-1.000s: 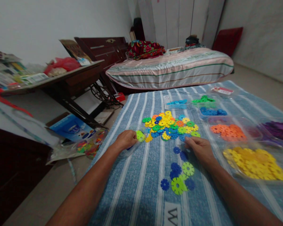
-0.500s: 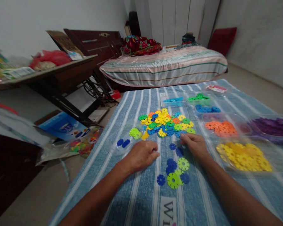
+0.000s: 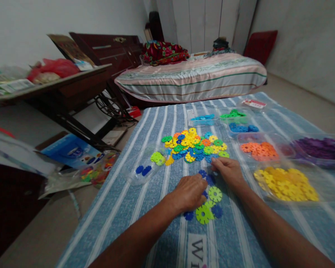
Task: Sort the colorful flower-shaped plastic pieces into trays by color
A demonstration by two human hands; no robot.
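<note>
My left hand, its fingers curled downward, is over the loose dark blue snowflake discs and covers some of them. Whether a disc is between its fingertips is hidden. Beside it lie lime green snowflake discs, some overlapping the blue ones. My right hand is closed in a pinch at the near right edge of a mixed pile of snowflake discs; what it pinches, if anything, I cannot make out. Left of the pile, a clear plastic tray holds a few dark blue and lime discs.
Clear boxes of yellow, orange, purple, blue, green and light blue discs stand along the right and back. The striped cloth covers the surface. Beyond it is a bed.
My left hand has moved right, from bare cloth onto the dark blue discs. My right hand stays at the pile's edge. The whole view has shifted slightly.
</note>
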